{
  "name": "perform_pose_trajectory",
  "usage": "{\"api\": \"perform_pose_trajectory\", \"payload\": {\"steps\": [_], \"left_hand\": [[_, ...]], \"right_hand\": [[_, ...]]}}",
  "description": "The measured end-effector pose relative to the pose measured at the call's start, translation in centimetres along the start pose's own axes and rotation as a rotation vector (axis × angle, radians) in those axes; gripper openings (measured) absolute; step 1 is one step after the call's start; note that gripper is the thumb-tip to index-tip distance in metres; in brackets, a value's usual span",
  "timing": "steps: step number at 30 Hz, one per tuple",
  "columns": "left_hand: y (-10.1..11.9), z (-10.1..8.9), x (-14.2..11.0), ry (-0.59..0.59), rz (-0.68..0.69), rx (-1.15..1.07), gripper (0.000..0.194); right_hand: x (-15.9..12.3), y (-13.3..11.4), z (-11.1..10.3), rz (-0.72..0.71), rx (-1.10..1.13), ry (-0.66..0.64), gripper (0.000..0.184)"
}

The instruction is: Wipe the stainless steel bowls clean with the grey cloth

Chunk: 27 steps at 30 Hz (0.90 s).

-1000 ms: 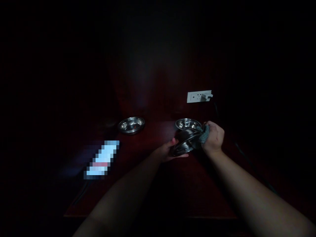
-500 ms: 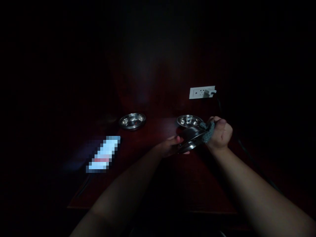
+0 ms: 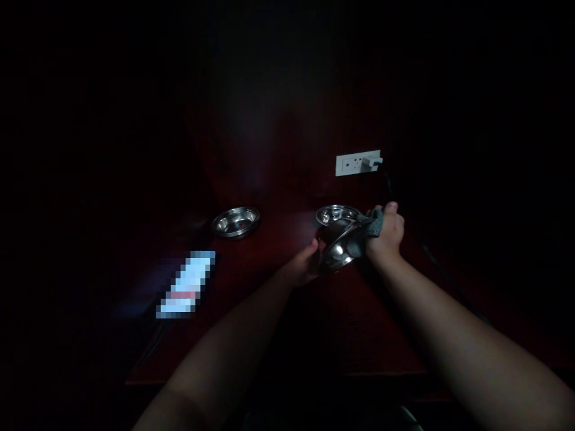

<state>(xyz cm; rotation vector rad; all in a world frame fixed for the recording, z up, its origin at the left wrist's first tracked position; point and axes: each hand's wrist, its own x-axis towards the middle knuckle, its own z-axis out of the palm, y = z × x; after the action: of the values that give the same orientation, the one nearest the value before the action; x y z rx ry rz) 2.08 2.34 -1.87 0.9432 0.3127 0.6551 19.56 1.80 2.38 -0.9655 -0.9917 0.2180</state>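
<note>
A shiny metal bowl (image 3: 340, 252) is held tilted above the table, its inside turned partly toward me. My left hand (image 3: 304, 263) grips it by the left side, thumb on the outside. A grey-green cloth (image 3: 372, 224) is bunched in my right hand (image 3: 389, 230) and pressed against the bowl's right rim. Just behind, a second metal bowl (image 3: 331, 212) rests on the table, partly covered by the held one. Farther left stands another metal bowl (image 3: 236, 224), with a small reddish spot inside.
The dark red table (image 3: 251, 335) ends at a front edge near me. A lit, blurred-out phone-like screen (image 3: 186, 286) lies at the left. On the back wall a white socket plate (image 3: 353, 164) holds a plug, whose dark cable runs down the right side.
The held bowl has turned so that more of its inside faces me. My right hand has shifted slightly with the cloth along the rim. The whole view has moved a little.
</note>
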Motion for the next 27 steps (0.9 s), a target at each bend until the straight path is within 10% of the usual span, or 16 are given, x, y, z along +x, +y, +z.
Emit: {"api": "perform_pose_trajectory", "payload": {"steps": [27], "left_hand": [[-0.1, -0.7, 0.2, -0.101, 0.059, 0.004, 0.058]], "right_hand": [[-0.4, -0.5, 0.3, 0.057, 0.049, 0.053, 0.047]]}}
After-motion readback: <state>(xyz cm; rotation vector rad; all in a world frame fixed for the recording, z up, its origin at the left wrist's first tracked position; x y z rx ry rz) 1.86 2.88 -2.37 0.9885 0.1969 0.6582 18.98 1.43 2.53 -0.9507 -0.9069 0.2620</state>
